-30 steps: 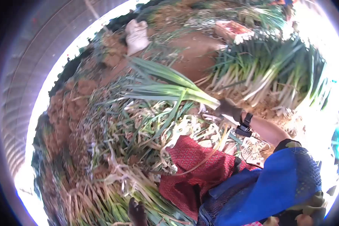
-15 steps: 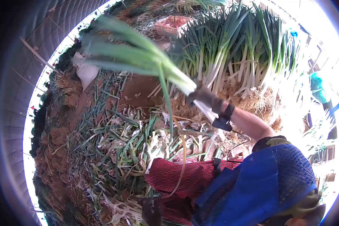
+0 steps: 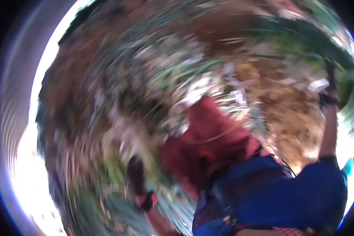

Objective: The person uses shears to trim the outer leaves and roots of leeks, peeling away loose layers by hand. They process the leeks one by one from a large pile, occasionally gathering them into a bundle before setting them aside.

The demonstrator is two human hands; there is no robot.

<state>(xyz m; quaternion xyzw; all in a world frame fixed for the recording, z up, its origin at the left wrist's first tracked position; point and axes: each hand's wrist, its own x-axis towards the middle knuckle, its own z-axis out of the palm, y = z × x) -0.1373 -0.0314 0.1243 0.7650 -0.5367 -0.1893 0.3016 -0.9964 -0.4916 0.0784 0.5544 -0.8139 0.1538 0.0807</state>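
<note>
Strong motion blur smears the whole head view. My right hand (image 3: 331,78), in a dark glove, reaches out at the far right beside blurred green leek leaves (image 3: 295,37). A small white patch shows close to it; whether a leek is in its fingers cannot be made out. Low on the left is my left hand (image 3: 136,175), also dark-gloved, with a red spot at the wrist. Pale and green leek stalks (image 3: 120,147) lie around it, and its fingers are too smeared to read.
Red patterned cloth (image 3: 208,137) and blue clothing (image 3: 271,192) cover my lap and body. Leek trimmings (image 3: 173,67) litter the brown ground ahead. Tan, root-like material (image 3: 287,114) lies between my lap and right arm.
The view has swung round and blurred. My right hand, which held a leek up in front, is now at the far right. My left hand has come further into view.
</note>
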